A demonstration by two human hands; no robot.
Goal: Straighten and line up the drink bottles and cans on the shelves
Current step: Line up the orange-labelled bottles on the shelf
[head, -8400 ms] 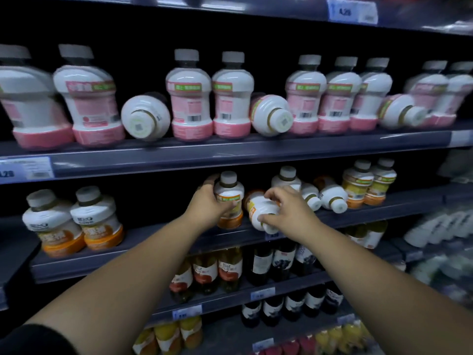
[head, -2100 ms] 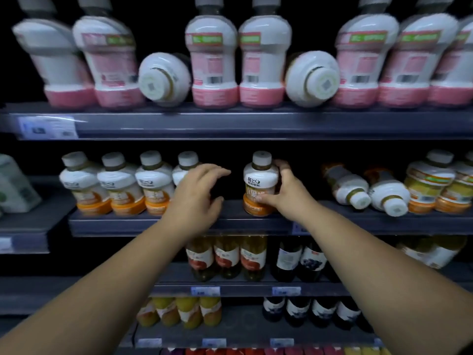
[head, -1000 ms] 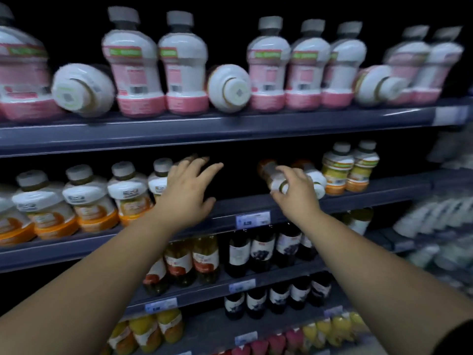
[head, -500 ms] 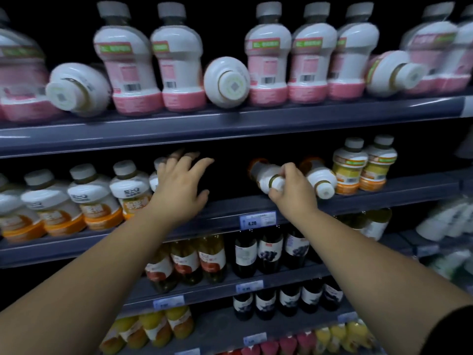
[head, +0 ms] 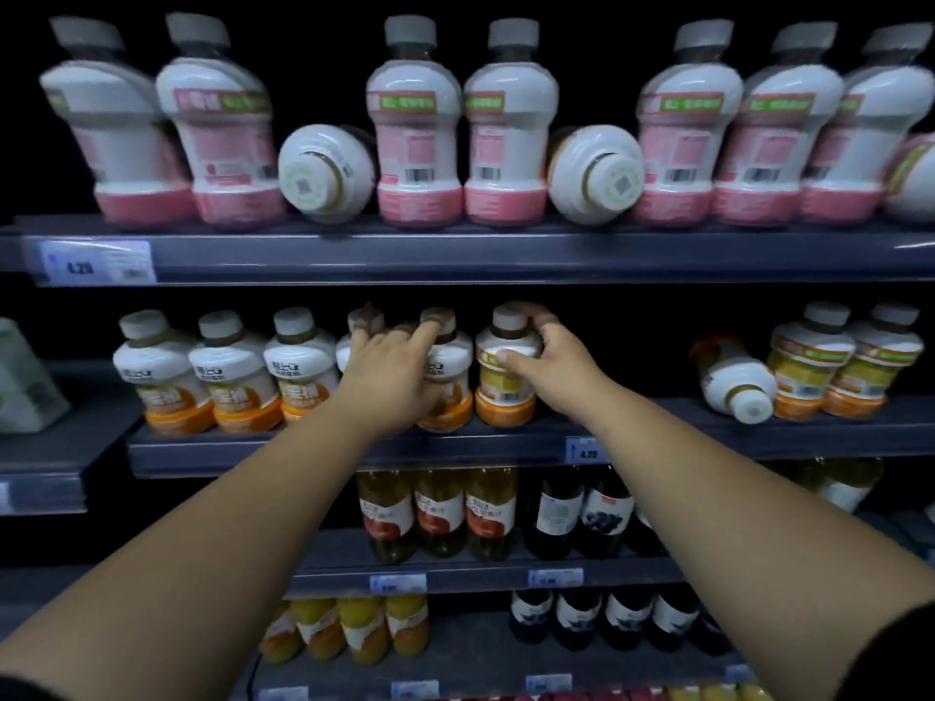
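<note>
On the middle shelf [head: 354,455] stands a row of white bottles with orange bases. My right hand [head: 551,366] grips one upright orange-based bottle [head: 506,392] at the right end of that row, thumb across its label, fingers behind its neck. My left hand [head: 389,376] lies with straight fingers against the neighbouring bottle [head: 450,397], fingertips at its cap. Further right one orange-based bottle [head: 733,382] lies on its side, cap toward me, beside two upright ones [head: 850,366]. On the top shelf [head: 506,255], pink-based bottles stand upright, with two toppled ones [head: 324,174] [head: 597,174] among them.
A gap of bare shelf lies between the held bottle and the toppled one on the right. Below are shelves of amber juice bottles [head: 440,513], dark bottles [head: 582,513] and yellow bottles [head: 354,629]. A pale package [head: 25,382] sits at the far left.
My right hand took a toppled bottle from the right, carried it left and now holds it upright at the row's end. My left hand moved onto the neighbouring bottle. The camera swung left.
</note>
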